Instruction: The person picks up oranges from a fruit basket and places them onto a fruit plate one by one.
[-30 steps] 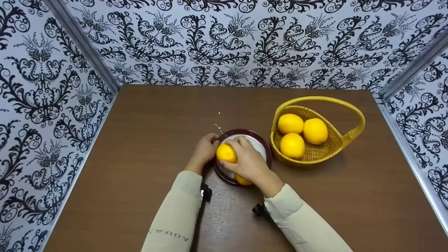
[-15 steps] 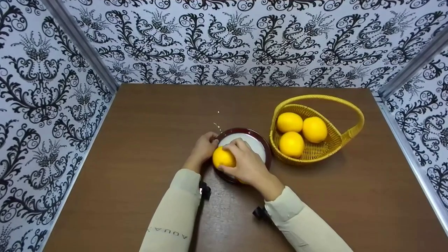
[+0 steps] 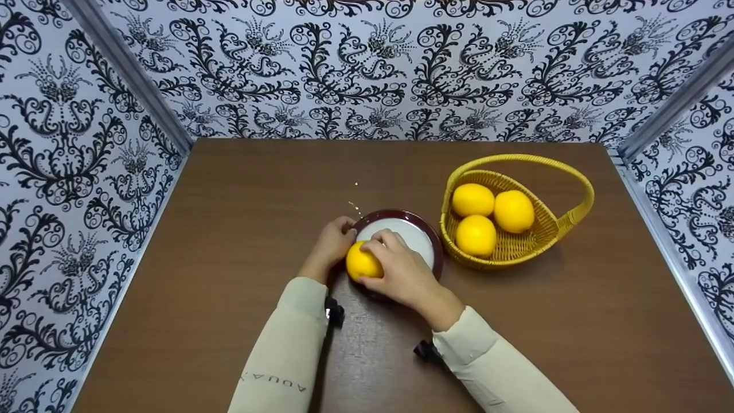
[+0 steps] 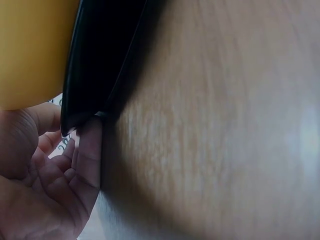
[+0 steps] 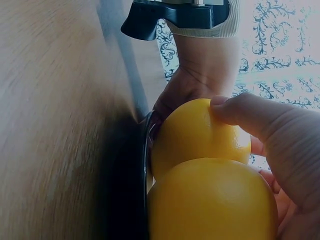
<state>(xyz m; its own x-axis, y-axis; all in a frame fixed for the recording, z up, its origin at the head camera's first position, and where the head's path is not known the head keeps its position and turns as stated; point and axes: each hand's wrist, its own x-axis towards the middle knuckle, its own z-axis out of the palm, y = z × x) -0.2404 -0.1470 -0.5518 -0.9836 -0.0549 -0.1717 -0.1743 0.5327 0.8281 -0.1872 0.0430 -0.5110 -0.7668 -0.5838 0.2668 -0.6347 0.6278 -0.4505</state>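
My right hand point(image 3: 406, 276) grips a yellow-orange orange point(image 3: 363, 263) at the left side of a plate with a dark red rim point(image 3: 434, 241) and a white middle. The thumb point(image 5: 240, 107) presses on that orange's skin in the right wrist view. A second orange point(image 5: 212, 202) sits beside it on the plate; in the head view my right hand hides it. At the plate's left edge, my left hand point(image 3: 334, 245) holds the rim. The left wrist view shows its fingers point(image 4: 89, 150) under the plate's dark underside point(image 4: 102, 55).
Right of the plate stands a yellow wicker basket point(image 3: 547, 241) with a tall arched handle point(image 3: 527, 158), holding three oranges point(image 3: 514, 211). Small pale specks point(image 3: 354, 206) lie on the brown table point(image 3: 258, 189) behind the plate. Patterned walls point(image 3: 378, 69) enclose the back and sides.
My right hand has moved the orange left and toward me, lower at the plate's left side. The second orange has gone out of sight in the head view. My left hand stays at the rim.
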